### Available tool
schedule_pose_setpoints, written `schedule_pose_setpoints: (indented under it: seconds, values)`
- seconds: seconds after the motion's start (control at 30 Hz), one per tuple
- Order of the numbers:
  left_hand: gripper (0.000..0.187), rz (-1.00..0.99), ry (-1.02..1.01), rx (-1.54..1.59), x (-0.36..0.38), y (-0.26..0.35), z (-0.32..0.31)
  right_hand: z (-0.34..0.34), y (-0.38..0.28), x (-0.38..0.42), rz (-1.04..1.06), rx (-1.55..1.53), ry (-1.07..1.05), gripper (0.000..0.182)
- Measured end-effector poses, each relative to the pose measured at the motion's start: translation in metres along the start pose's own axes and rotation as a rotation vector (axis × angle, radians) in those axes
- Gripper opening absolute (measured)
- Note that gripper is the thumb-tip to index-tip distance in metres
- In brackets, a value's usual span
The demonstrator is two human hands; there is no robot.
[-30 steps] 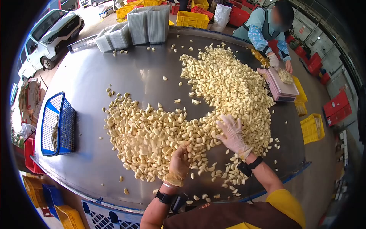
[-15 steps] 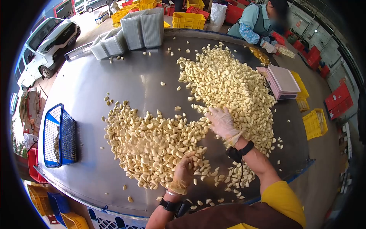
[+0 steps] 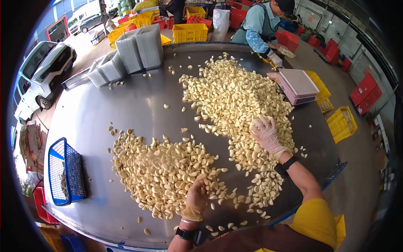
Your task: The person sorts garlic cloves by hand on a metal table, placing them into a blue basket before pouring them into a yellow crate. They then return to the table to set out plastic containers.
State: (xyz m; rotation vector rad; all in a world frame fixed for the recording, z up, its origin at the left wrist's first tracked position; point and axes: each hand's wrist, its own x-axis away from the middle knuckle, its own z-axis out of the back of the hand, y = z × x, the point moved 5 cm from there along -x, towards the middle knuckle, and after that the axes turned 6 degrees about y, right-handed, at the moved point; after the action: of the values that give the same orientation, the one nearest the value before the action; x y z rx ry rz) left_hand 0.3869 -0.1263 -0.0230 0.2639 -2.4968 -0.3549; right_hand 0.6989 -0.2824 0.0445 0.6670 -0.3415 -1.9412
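Note:
Peeled garlic cloves (image 3: pixel 168 168) lie in a wide pale heap across a round steel table (image 3: pixel 105 109). A second, larger heap of cloves (image 3: pixel 231 92) spreads toward the far right. My left hand (image 3: pixel 196 197), in a thin yellowish glove, rests on the near edge of the nearer heap with fingers curled among cloves. My right hand (image 3: pixel 266 133), in a clear glove, lies flat with fingers spread on the right side of the larger heap.
A blue wire basket (image 3: pixel 65 172) sits at the table's left edge. Stacks of clear plastic trays (image 3: pixel 134 52) stand at the far side. A pink scale (image 3: pixel 296 86) is at the right, beside another person (image 3: pixel 262 25). Yellow and red crates surround the table.
My right hand moved from the gap between the heaps out to the right onto the larger heap. The view tilted up. My left hand stayed on the near heap. The other person's hands left the scale.

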Motion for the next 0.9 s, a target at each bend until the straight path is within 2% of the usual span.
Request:
schedule_pose_setpoints:
  seconds: [0.07,0.1,0.17,0.23,0.3,0.33,0.4,0.43,0.47,0.5,0.53,0.57,0.6,0.67,0.7,0.73,0.77,0.8,0.83,0.9]
  values:
    - [0.025,0.018,-0.008,0.038,0.003,-0.001,-0.003,-0.009,0.018,0.008,-0.158,-0.222,0.132,0.051]
    - [0.025,0.012,-0.011,0.037,0.004,-0.001,-0.005,-0.011,0.019,0.002,-0.157,-0.222,0.138,0.051]
    - [0.025,0.004,0.003,-0.003,0.004,-0.003,-0.006,-0.023,0.02,-0.017,-0.133,-0.196,0.06,0.062]
    - [0.024,0.009,-0.017,0.012,0.002,-0.004,-0.003,-0.033,0.031,-0.052,-0.1,-0.259,0.059,0.064]
    - [0.023,0.07,0.036,0.054,0.004,-0.009,-0.004,-0.049,0.039,-0.088,-0.097,-0.161,-0.148,0.068]
    - [0.023,0.075,0.005,0.076,0.005,-0.008,-0.005,-0.066,0.047,-0.105,-0.125,-0.27,-0.09,0.071]
    - [0.023,0.079,0.067,0.058,0.008,-0.006,-0.01,-0.091,0.066,-0.125,-0.145,-0.237,-0.098,0.069]
    - [0.024,0.082,0.12,0.043,0.009,-0.003,-0.011,-0.085,0.068,-0.144,-0.165,-0.196,-0.102,0.068]
    - [0.026,0.071,0.111,0.063,0.008,-0.001,-0.011,-0.081,0.075,-0.156,-0.215,-0.209,-0.207,0.066]
    - [0.026,0.057,0.111,0.073,0.005,0.0,-0.005,-0.07,0.071,-0.168,-0.2,-0.211,-0.198,0.066]
    - [0.027,0.059,0.083,0.09,0.001,0.0,0.003,-0.064,0.066,-0.178,-0.27,-0.167,-0.242,0.065]
    - [0.028,0.063,0.054,0.104,-0.002,0.0,0.01,-0.058,0.059,-0.185,-0.344,-0.123,-0.286,0.065]
    - [0.03,0.055,0.054,0.097,-0.005,-0.002,0.014,-0.044,0.037,-0.195,-0.304,-0.164,-0.224,0.067]
    - [0.031,0.071,0.053,0.1,-0.006,-0.008,0.019,-0.044,-0.021,-0.216,-0.131,-0.181,0.003,0.062]
    - [0.031,0.089,0.051,0.096,-0.005,-0.01,0.016,-0.041,-0.053,-0.228,-0.035,-0.269,0.029,0.057]
    - [0.03,0.105,0.146,0.021,0.006,-0.004,-0.004,-0.05,-0.086,-0.241,0.029,-0.356,-0.003,0.054]
    - [0.03,0.106,0.15,0.011,0.005,-0.005,-0.007,-0.061,-0.117,-0.254,0.095,-0.428,0.039,0.057]
    - [0.029,0.12,0.147,0.041,0.004,-0.008,-0.007,-0.071,-0.142,-0.266,0.168,-0.473,0.1,0.053]
    - [0.027,0.13,0.145,0.071,0.003,-0.009,-0.003,-0.09,-0.15,-0.277,0.163,-0.481,0.103,0.053]
    - [0.027,0.145,0.075,0.036,-0.009,-0.011,0.014,-0.127,-0.163,-0.31,0.235,-0.239,0.044,0.048]
